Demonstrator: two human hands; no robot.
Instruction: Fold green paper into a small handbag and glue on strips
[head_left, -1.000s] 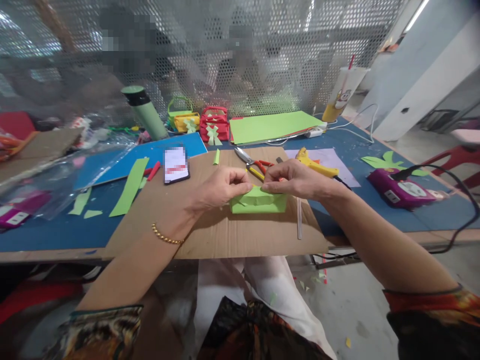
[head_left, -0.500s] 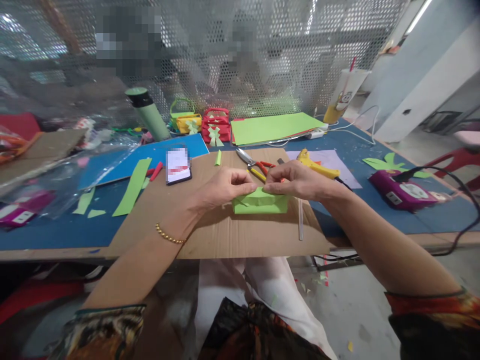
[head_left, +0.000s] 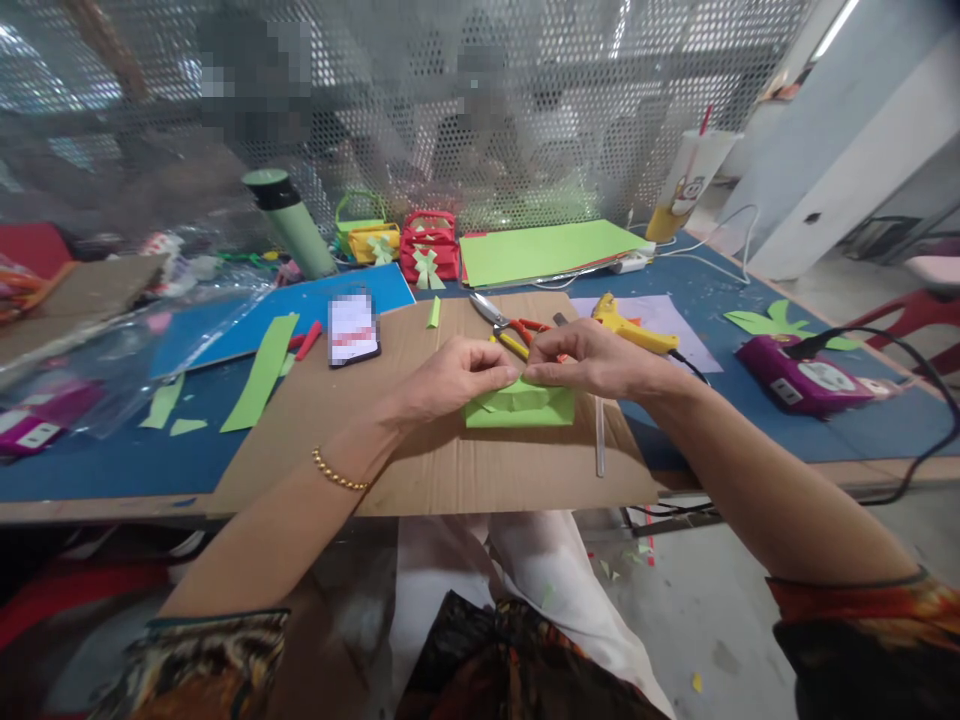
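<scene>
A folded piece of green paper [head_left: 520,410] lies low over the cardboard sheet [head_left: 420,470]. My left hand [head_left: 472,372] pinches its top edge between thumb and fingers. Close beside it, my right hand [head_left: 574,358] grips the same edge, the two thumbs nearly meeting. Some of the paper's upper part is hidden behind my fingers. Just beyond my hands are scissors [head_left: 491,312] and a tool with yellow and orange handles [head_left: 514,345], partly covered. A clear narrow strip [head_left: 600,440] lies right of the paper, and a small folded green piece [head_left: 434,312] sits farther back.
A phone [head_left: 354,330] and green paper strips [head_left: 262,375] lie at left. A yellow glue gun [head_left: 634,328] and purple power socket [head_left: 795,375] are at right. Along the back stand a green bottle [head_left: 292,225], small red paper bags [head_left: 429,245], stacked green sheets [head_left: 551,250] and a drink cup [head_left: 686,185].
Both hands keep their pinch on the green paper with barely any movement. The view has shifted very slightly.
</scene>
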